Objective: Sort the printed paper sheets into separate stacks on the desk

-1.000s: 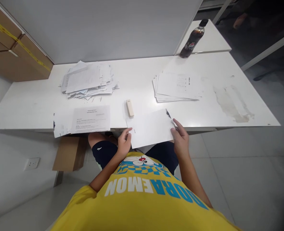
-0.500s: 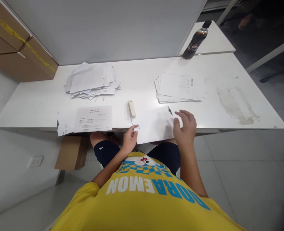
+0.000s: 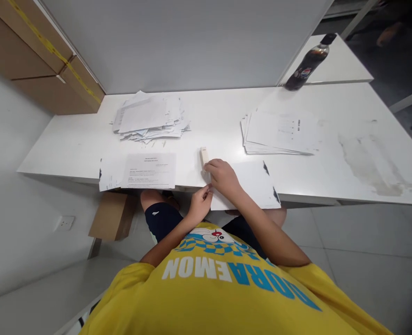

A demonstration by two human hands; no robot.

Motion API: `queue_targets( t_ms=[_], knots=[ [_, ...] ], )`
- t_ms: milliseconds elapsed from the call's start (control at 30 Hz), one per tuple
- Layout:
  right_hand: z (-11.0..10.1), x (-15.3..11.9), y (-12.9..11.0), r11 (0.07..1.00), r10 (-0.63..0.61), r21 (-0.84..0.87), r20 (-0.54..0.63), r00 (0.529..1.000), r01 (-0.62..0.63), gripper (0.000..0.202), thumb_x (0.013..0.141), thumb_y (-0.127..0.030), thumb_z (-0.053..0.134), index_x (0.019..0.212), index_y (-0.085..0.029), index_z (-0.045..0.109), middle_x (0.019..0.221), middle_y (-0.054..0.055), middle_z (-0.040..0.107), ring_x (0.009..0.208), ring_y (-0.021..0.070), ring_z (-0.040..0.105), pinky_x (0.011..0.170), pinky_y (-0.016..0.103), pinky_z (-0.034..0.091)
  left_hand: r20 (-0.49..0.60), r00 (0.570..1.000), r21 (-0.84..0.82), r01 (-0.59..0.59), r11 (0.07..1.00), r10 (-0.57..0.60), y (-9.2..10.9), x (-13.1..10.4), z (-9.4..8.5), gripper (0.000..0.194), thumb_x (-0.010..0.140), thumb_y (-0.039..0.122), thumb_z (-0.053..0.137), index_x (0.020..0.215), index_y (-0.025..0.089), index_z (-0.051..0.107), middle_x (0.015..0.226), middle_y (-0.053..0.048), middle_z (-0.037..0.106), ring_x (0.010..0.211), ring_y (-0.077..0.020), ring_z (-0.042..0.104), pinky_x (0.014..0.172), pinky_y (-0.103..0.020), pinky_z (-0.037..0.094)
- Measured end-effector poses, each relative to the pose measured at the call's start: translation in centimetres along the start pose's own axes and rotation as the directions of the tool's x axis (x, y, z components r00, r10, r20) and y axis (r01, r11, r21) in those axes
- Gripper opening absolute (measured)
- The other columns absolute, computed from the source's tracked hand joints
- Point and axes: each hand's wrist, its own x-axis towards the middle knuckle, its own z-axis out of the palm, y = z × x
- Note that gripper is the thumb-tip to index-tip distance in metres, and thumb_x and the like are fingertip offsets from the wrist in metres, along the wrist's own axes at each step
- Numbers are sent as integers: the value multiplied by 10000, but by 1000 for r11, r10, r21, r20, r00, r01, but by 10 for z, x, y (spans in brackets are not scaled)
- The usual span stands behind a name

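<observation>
A white sheet [image 3: 251, 181] with dark marks along its right side lies at the table's front edge and partly overhangs it. My left hand [image 3: 201, 203] is closed at the sheet's left edge, thumb and finger pinching its corner. Over the sheet's upper left part, my right hand [image 3: 222, 176] has its fingers curled together at the near end of a small cream-coloured block [image 3: 203, 157]. Whatever sits between the right fingertips is hidden. A printed page [image 3: 150, 170] lies to the left, overlapping another marked sheet [image 3: 110, 177].
On the white table [image 3: 213, 111] are a messy paper pile [image 3: 146, 116] at back left and a neater stack [image 3: 279, 132] at right. A cola bottle [image 3: 307, 65] stands at the back right. Cardboard boxes [image 3: 76, 88] fill the left corner; another box [image 3: 111, 216] is below.
My right hand has moved left from the sheet's right side to the cream block, near my left hand. The view has shifted, and the sheet's lower right dark mark now shows.
</observation>
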Motion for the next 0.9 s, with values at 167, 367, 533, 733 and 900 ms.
queue_targets(
  t_ms=[167, 367, 533, 733, 900],
  knots=[
    [19, -15, 8, 996, 12, 89, -59, 998, -7, 453, 800, -32, 404, 1128, -180, 678, 1183, 113, 675, 1019, 264, 601, 844, 405, 486, -14, 998, -15, -57, 998, 57, 3, -1, -3, 329, 878, 210, 533, 1140, 156, 724, 1084, -85, 746, 952, -231, 679, 900, -383, 531],
    [0, -12, 9, 998, -58, 35, 34, 998, 57, 512, 820, -44, 394, 1241, -193, 644, 1254, 116, 655, 1003, 266, 634, 817, 425, 524, 24, 1000, -126, 13, 992, -10, 14, -4, -8, 297, 867, 243, 583, 1105, 158, 740, 1126, -88, 735, 1012, -259, 682, 938, -432, 524],
    [-49, -38, -11, 984, -119, 147, 137, 983, 99, 464, 928, -303, 516, 1389, -261, 531, 1433, 105, 540, 1202, 298, 573, 974, 488, 492, -162, 984, -289, 23, 957, -73, 33, -25, -26, 328, 872, 352, 628, 1122, 167, 733, 1165, -92, 719, 1064, -248, 654, 963, -384, 498],
    [-57, -81, -33, 952, -174, 274, 121, 977, 136, 518, 891, -264, 555, 1406, -308, 523, 1352, 73, 618, 1177, 293, 615, 940, 481, 542, -307, 944, -457, -31, 889, -125, 63, -41, -45, 408, 821, 467, 697, 1100, 169, 713, 996, -77, 716, 880, -190, 657, 761, -283, 534],
    [-114, -63, -5, 964, -261, 21, -149, 954, 267, 465, 841, -102, 446, 1180, -309, 689, 1011, 46, 752, 901, 253, 694, 746, 449, 568, 14, 997, -377, -66, 924, 77, 84, -39, -37, 463, 909, 434, 601, 1301, 186, 600, 749, -24, 650, 588, -141, 605, 575, -275, 511]
  ],
)
